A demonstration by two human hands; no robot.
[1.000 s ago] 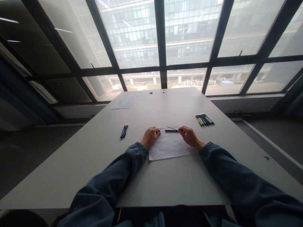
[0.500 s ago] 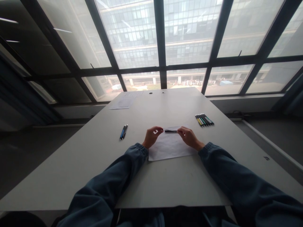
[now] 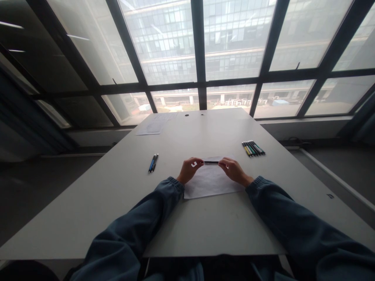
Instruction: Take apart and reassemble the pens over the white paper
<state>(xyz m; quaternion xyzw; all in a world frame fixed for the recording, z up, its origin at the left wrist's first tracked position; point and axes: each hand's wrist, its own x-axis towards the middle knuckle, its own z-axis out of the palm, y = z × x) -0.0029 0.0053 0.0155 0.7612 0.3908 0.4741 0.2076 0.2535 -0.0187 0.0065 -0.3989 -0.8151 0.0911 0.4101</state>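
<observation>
Head view: across a smooth white table (image 3: pixel 73 222) our loose blue cloth sleeves (image 3: pixel 140 214), gathered at the wrists, slant forward and inward to a thin, flat paper sheet (image 3: pixel 211 184). Our left hand (image 3: pixel 188 170) and right hand (image 3: pixel 234 170) face each other, fingertips pinched narrowly on opposite ends of a slim, straight black rod (image 3: pixel 211 162) at the sheet's far part.

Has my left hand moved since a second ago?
Yes: the left hand has shifted slightly right, away from the two unmoved pens, its fingertips now at the slim black object.
</observation>
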